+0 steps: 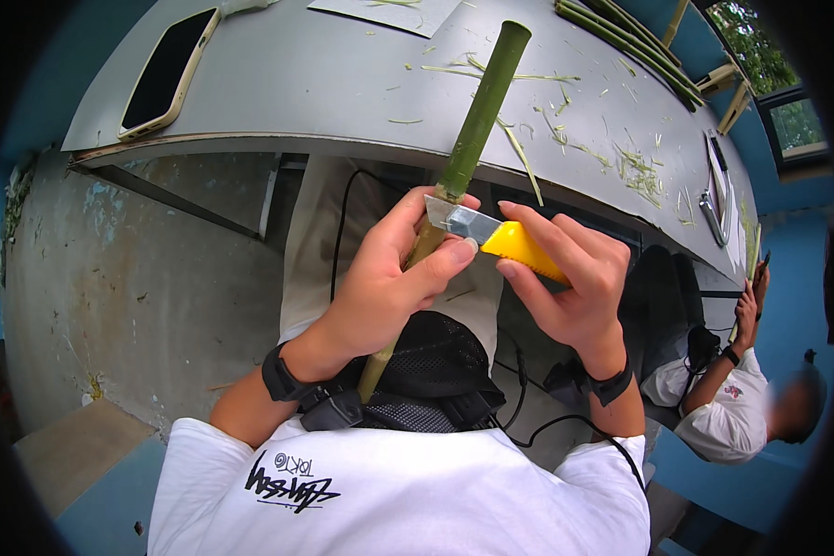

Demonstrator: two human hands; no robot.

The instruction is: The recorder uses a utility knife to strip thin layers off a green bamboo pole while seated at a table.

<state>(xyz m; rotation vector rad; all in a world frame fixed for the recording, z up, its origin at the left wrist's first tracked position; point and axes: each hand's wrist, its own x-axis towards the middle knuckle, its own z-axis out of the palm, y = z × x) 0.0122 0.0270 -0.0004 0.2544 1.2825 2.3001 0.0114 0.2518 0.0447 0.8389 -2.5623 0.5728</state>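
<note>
A green bamboo stalk [487, 113] slants from the table's near edge down toward my chest, its lower part browner. My left hand [408, 250] is wrapped round it just below a joint, the thumb lying near the blade. In my right hand [570, 273] is a yellow utility knife [526, 248], gripped between fingers and thumb. Its wide blade lies across the stalk at the joint and looks to touch it. The stalk's lower end runs down past my left wrist, over a black mesh item [435, 357] at my lap.
A grey table [278, 83] bears a phone [169, 74] at the left, green shavings [639, 176], a white sheet [389, 11] and several bamboo stalks [630, 46] at the far right. A metal tool [713, 204] lies near the right edge. Another person [727, 408] works at the right. Black cables hang near my arms.
</note>
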